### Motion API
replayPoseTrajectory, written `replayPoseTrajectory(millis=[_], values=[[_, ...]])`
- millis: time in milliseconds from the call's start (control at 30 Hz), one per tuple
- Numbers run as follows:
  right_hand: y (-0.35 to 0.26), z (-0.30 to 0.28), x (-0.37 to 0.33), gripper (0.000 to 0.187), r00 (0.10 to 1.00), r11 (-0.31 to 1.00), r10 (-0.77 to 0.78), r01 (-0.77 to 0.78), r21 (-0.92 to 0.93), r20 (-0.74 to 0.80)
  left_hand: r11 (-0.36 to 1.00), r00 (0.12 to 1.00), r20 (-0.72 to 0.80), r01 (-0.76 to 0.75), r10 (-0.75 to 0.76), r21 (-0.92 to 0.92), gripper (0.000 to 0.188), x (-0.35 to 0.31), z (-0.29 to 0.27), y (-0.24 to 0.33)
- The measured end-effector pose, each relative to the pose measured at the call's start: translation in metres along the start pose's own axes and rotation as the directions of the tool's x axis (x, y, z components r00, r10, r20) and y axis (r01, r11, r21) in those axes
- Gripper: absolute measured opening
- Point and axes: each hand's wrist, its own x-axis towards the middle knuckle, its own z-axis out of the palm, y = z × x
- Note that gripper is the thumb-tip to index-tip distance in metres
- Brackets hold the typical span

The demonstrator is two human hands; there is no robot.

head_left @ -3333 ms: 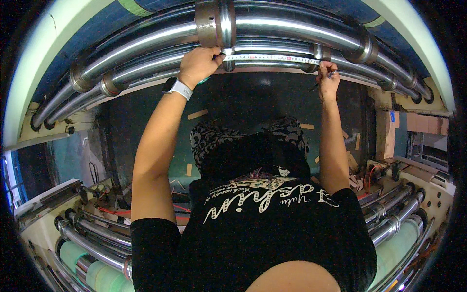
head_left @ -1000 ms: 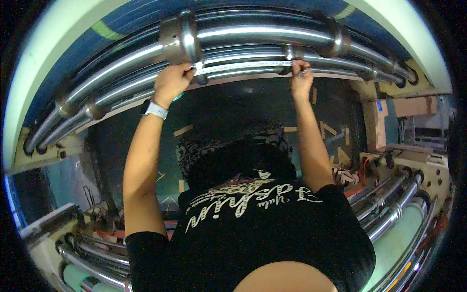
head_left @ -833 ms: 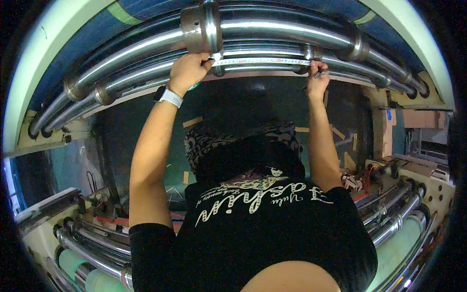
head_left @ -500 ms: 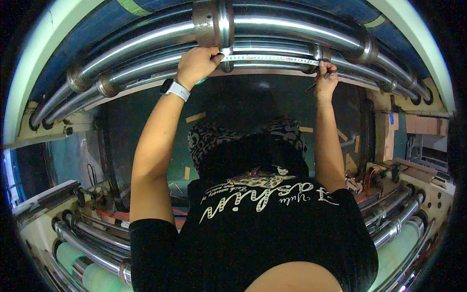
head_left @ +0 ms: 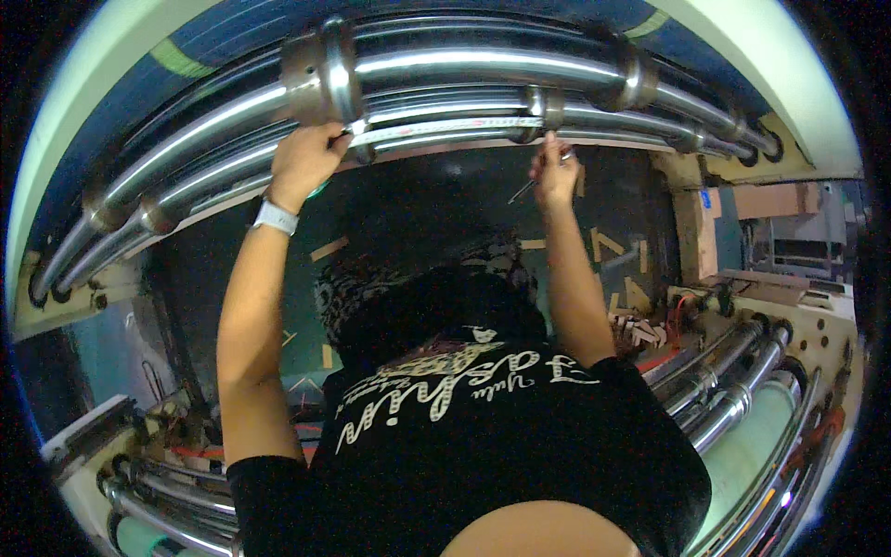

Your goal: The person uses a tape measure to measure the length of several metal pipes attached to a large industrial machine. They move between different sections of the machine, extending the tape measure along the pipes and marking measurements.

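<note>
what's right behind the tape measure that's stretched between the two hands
Behind the tape measure, held by the left hand and right hand, runs a shiny steel roller with more rollers above. The strip of roller directly under the tape is covered.

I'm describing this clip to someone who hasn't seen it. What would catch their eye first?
The bank of shiny steel rollers arching across the top stands out first. Just under them, a tape measure is stretched along a roller between the left hand and the right hand, which also holds a pen. A black printed T-shirt fills the lower middle.
</note>
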Motion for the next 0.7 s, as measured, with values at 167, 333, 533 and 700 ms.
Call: replayPoseTrajectory(millis=[167,333,533,700], values=[[0.008,0.002,0.004,0.047,0.895,0.871,0.383,-0.432,0.232,0.228,0.994,0.991,0.094,0.101,-0.097,-0.037,0.031,0.001,-0.009,0.010],[0.014,0.007,0.013,0.050,0.889,0.858,0.377,-0.441,0.262,0.262,0.995,0.995,0.064,0.081,-0.077,-0.062,0.031,0.000,-0.007,0.008],[0.015,0.010,0.010,0.050,0.907,0.872,0.349,-0.406,0.274,0.234,0.995,0.996,0.049,0.072,-0.068,-0.075,0.030,-0.001,-0.006,0.006],[0.020,0.007,0.014,0.050,0.900,0.863,0.356,-0.420,0.280,0.253,0.999,1.000,-0.008,0.027,-0.027,-0.033,0.022,-0.001,-0.005,0.007]])
